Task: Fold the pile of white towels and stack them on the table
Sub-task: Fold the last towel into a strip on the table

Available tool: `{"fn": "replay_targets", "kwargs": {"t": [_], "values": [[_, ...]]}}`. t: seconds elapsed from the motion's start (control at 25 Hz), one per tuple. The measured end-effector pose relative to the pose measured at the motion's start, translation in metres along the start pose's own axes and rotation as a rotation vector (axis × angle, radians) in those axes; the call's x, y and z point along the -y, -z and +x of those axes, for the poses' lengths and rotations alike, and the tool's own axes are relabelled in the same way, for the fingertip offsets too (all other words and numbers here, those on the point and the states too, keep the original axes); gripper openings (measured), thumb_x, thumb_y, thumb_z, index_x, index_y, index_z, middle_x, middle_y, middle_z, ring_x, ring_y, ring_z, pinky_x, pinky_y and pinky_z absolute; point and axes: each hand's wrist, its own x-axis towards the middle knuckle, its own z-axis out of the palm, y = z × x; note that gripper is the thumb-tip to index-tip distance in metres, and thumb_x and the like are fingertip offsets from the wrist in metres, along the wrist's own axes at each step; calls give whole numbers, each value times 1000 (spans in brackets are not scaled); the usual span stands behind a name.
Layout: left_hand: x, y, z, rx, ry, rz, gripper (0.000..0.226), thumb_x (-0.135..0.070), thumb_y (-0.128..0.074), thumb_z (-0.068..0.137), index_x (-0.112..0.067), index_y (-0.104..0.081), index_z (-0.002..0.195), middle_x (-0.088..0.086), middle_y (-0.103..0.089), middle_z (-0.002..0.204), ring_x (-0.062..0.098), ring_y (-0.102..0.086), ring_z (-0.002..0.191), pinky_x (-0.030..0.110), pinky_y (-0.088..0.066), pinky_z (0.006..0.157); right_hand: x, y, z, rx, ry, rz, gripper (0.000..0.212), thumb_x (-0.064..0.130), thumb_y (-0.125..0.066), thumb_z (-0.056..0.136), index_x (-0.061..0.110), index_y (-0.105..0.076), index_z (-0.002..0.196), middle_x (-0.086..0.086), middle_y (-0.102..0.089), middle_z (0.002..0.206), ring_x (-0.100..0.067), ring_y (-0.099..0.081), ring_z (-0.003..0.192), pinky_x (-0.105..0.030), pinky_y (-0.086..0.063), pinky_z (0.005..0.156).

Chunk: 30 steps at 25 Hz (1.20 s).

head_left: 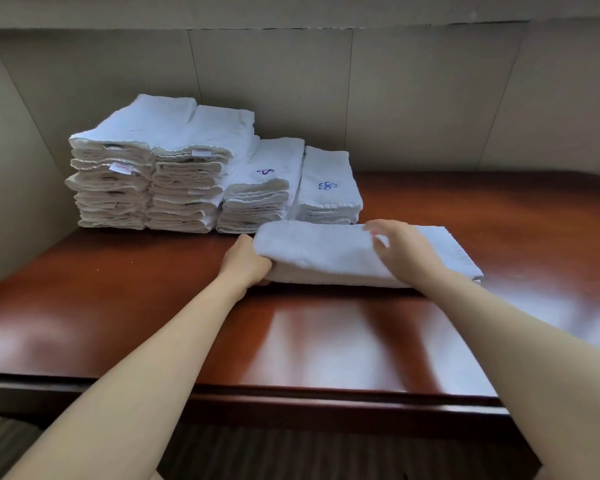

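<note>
A folded white towel (326, 252) lies across the reddish-brown wooden table (153, 306), just in front of the stacks. My left hand (246, 261) grips its left end, fingers tucked under the fold. My right hand (399, 251) rests on top of its right half with fingers bent over the cloth; the towel's right end sticks out past that hand. Behind stand several stacks of folded white towels: two tall ones (153, 168) at the left, a lower one (260, 192) with a purple embroidered mark, and the lowest (329, 188) with a blue mark.
Beige wall panels (326, 98) close off the back and left side of the table. The table's dark front edge (291, 400) runs across below my forearms, with striped carpet (257, 455) underneath. Bare glossy tabletop extends to the right of the towel.
</note>
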Motion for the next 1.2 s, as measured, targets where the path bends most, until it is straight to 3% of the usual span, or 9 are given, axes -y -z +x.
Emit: {"fn": "replay_targets", "kwargs": {"t": [0.2, 0.4, 0.52, 0.64, 0.76, 0.92, 1.04, 1.12, 1.2], "values": [[-7, 0, -3, -184, -167, -64, 45, -5, -49, 79, -17, -55, 122, 5, -60, 119, 28, -55, 109, 39, -51, 89, 77, -20, -4, 184, 320, -13, 52, 29, -52, 93, 29, -36, 143, 1, -42, 144, -21, -40, 131, -41, -37, 103], [-11, 12, -13, 35, -119, -278, 30, 3, -48, 84, -22, -64, 80, 2, -64, 90, 15, -58, 84, 29, -49, 75, 82, -45, -9, 323, 313, -101, 59, 11, -39, 95, 37, -25, 146, 3, -41, 139, -23, -40, 128, -42, -41, 95], [-12, 20, -16, 236, 1, -362, 21, 1, -49, 86, -12, -64, 94, 7, -62, 88, 14, -59, 78, 23, -52, 68, 77, -50, -8, 334, 332, -137, 57, 9, -35, 95, 36, -29, 145, 5, -43, 138, -21, -41, 127, -39, -39, 95], [-10, 24, -17, 249, 70, -485, 10, -16, -56, 91, -9, -64, 93, 5, -65, 86, 16, -62, 80, 22, -54, 67, 76, -51, -10, 356, 317, -132, 51, 17, -40, 95, 36, -36, 142, 8, -44, 139, -18, -39, 130, -38, -37, 100], [-11, 23, -15, 79, -113, -272, 13, -5, -62, 85, -15, -66, 91, 2, -64, 95, 14, -58, 87, 7, -45, 59, 78, -44, -7, 325, 218, 80, 33, 26, -51, 92, 30, -61, 124, 7, -56, 130, -16, -48, 123, -37, -38, 102], [-40, 45, -20, 5, -362, -274, 47, -9, -59, 72, -27, -47, 113, 8, -60, 116, 23, -60, 101, 30, -49, 79, 83, -14, 11, 50, 39, 353, 20, 23, -61, 90, 13, -71, 104, 2, -66, 117, -14, -55, 114, -18, -35, 85], [-66, 75, -28, 4, -449, -352, 61, 2, -58, 80, -34, -38, 124, 2, -55, 108, 14, -60, 91, 28, -52, 70, 84, 18, 25, -44, -14, 515, 58, 31, -69, 85, 24, -46, 137, 4, -45, 140, -14, -42, 129, -27, -34, 104], [-76, 88, -32, 1, -516, -339, 64, 0, -60, 78, -44, -40, 120, 0, -54, 109, 19, -60, 98, 31, -52, 72, 88, 36, 33, 36, -40, 770, 78, 33, -74, 81, 31, -30, 145, -1, -37, 149, -23, -39, 134, -46, -36, 110], [-81, 94, -40, 30, -546, -367, 63, -9, -63, 72, -53, -44, 113, 4, -56, 112, 23, -60, 103, 35, -54, 80, 91, 45, 40, 117, 10, 908, 87, 37, -79, 75, 35, -28, 146, -2, -37, 150, -20, -39, 135, -48, -34, 111]]}}
